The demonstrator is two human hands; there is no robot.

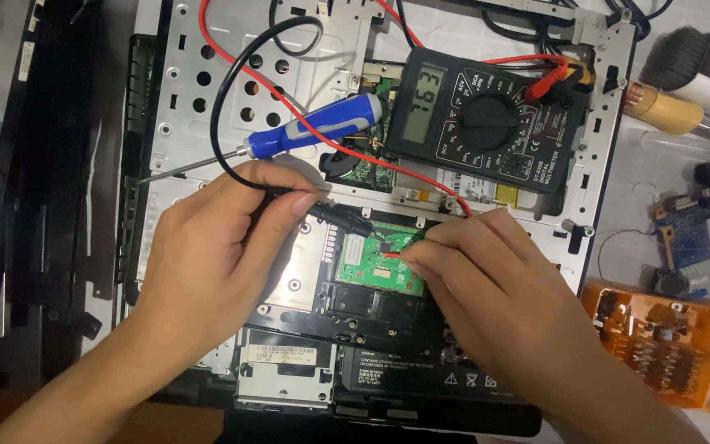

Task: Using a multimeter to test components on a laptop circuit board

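Both grips are pinching probes over an opened laptop chassis (207, 107). Left hand (207, 255) is pressing thumb and forefinger together on the black probe (340, 218), whose tip is slanting down to the upper left corner of the green board (371, 267). Right hand (486, 279) is closing its fingertips on the red probe (394, 256), which is touching the board near a small black chip. Around them, a black multimeter (482, 123) is lying just above the right hand, its red lead (306, 123) and black lead (223, 107) looping across the perforated metal plate. A blue-handled screwdriver (306, 131) is resting just above the left hand, under the leads. An orange circuit board (667, 345) and a brush (692, 70) are sitting on the bench at right, well apart.
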